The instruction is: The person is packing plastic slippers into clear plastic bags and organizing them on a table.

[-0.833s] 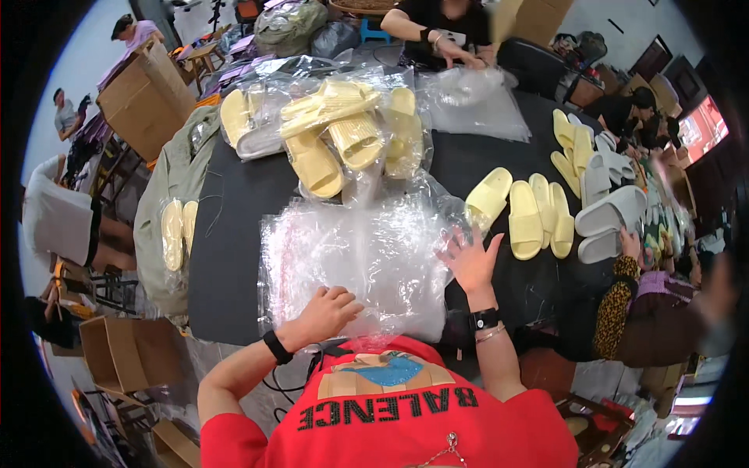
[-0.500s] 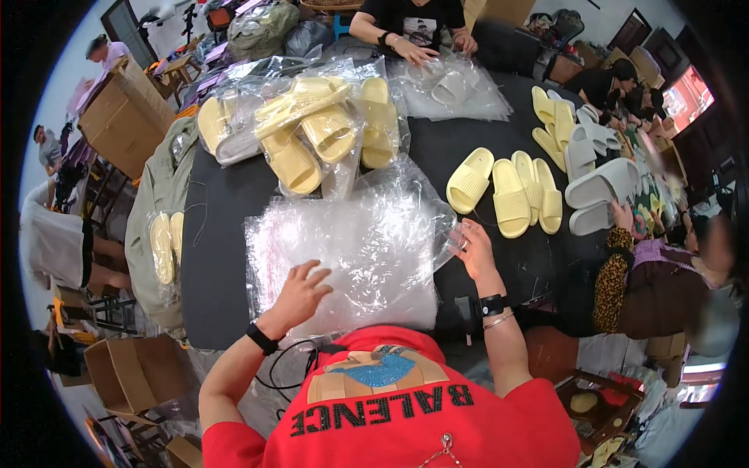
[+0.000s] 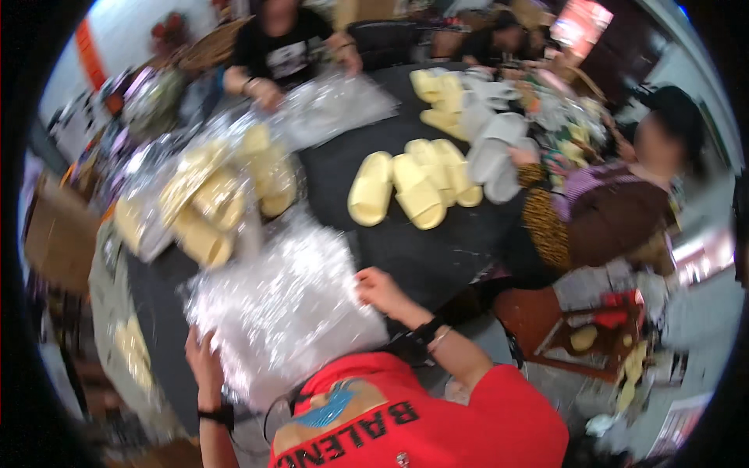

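Head view, left fingers (image 3: 193, 340) parted, right fingers (image 3: 367, 284) (grip unclear) at clear bags (image 3: 289, 300), bagged yellow slippers (image 3: 201, 234) beyond

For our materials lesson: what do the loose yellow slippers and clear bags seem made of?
Yellow slippers: probably moulded foam or soft plastic, matt, from their thick one-colour form; blur leaves which open. Clear bags: thin, glossy plastic film, judging by crinkles and bright glints.

Four central slippers (image 3: 419, 191); one near bag-stack (image 3: 281, 304)
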The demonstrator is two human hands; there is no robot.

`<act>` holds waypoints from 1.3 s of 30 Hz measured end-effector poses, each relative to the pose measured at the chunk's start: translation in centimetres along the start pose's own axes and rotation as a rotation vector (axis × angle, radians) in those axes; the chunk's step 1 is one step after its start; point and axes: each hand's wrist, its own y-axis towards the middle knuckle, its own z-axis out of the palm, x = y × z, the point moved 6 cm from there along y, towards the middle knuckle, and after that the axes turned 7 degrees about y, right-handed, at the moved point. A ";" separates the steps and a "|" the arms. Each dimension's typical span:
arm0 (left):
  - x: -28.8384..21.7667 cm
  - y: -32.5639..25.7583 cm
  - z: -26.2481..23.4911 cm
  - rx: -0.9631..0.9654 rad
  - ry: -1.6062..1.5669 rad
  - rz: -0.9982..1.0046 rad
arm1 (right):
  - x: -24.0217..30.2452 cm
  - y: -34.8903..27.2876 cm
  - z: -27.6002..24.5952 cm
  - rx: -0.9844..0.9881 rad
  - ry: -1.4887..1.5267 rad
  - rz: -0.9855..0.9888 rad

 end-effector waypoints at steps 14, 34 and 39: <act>-14.5 14.2 1.2 0.311 -0.378 0.480 | -2.1 -2.4 3.2 0.140 -0.056 0.192; -19.4 22.8 13.1 0.373 -0.580 0.224 | -2.5 -3.6 4.8 0.177 -0.351 0.124; -16.9 23.8 16.6 0.177 -0.557 0.131 | -3.1 -5.1 4.3 0.261 -0.360 0.207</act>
